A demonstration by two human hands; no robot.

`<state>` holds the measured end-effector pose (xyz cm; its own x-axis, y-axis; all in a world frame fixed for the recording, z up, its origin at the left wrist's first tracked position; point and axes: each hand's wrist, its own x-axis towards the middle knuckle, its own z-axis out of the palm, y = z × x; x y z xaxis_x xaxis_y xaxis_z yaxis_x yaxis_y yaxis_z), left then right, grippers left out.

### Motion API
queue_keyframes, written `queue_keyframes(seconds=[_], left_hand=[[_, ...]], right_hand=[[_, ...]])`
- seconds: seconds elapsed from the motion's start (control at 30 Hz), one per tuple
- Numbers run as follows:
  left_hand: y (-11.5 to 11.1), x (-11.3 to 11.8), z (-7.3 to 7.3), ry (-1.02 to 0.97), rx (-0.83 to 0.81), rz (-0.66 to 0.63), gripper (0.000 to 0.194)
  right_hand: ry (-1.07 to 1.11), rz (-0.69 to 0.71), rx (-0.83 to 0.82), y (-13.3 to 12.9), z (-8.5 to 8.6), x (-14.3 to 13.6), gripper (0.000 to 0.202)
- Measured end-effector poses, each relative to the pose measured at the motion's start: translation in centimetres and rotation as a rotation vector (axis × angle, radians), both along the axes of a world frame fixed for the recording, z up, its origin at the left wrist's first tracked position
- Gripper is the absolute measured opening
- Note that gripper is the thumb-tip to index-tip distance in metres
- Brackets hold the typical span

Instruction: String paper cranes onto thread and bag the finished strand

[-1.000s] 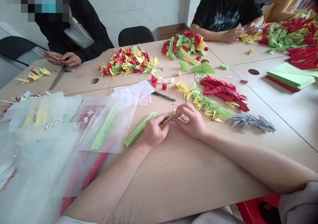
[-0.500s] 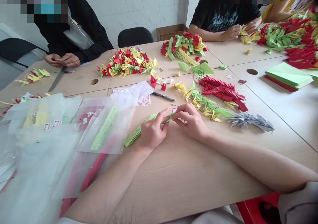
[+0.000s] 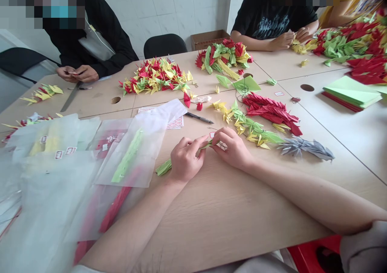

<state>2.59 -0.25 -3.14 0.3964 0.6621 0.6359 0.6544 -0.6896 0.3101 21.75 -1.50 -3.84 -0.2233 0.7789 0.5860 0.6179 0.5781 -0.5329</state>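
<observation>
My left hand (image 3: 186, 158) and right hand (image 3: 233, 147) closely pinched green paper (image 3: 207, 144) over the wood-grained table (image 3: 232, 212); a tiled wall (image 3: 184, 7) stood beyond.

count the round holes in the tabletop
3 visible: the left hole near a pile of folded paper; the middle hole, partly covered by a green sheet; the right hole left of the stacked paper. Plastic bags may hide others.
</observation>
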Motion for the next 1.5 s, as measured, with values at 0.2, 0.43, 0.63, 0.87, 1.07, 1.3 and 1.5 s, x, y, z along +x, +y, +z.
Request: queue_keyframes(seconds=[0.2,0.43,0.63,0.87,1.07,1.3,1.5], left_hand=[[0.4,-0.1,0.2,-0.033,-0.003,-0.016,0.028],[0.3,-0.2,0.4,-0.058,0.017,-0.03,0.021],[0.4,0.0,0.2,-0.058,-0.074,-0.079,0.031],[0.8,-0.1,-0.3,-0.141,-0.149,-0.139,0.031],[0.7,0.1,0.2,-0.064,-0.077,-0.074,0.043],[0.8,-0.2,0.3,-0.105,-0.4,-0.203,0.013],[1.4,-0.8,1.2,-0.227,-0.602,-0.23,0.036]], right_hand=[[0.071,-0.032,-0.099,-0.1,-0.3,0.0,0.013],[0.131,-0.016,-0.114,-0.1,-0.2,-0.2,0.014],[0.091,0.003,-0.119,-0.2,0.3,-0.2,0.003],[0.058,0.053,-0.108,-0.2,0.2,-0.2,0.014],[0.079,0.109,-0.074,-0.2,0.5,-0.3,0.015],[0.127,0.107,-0.094,-0.1,0.4,-0.1,0.011],[0.14,0.178,-0.152,0.1,0.7,0.2,0.021]])
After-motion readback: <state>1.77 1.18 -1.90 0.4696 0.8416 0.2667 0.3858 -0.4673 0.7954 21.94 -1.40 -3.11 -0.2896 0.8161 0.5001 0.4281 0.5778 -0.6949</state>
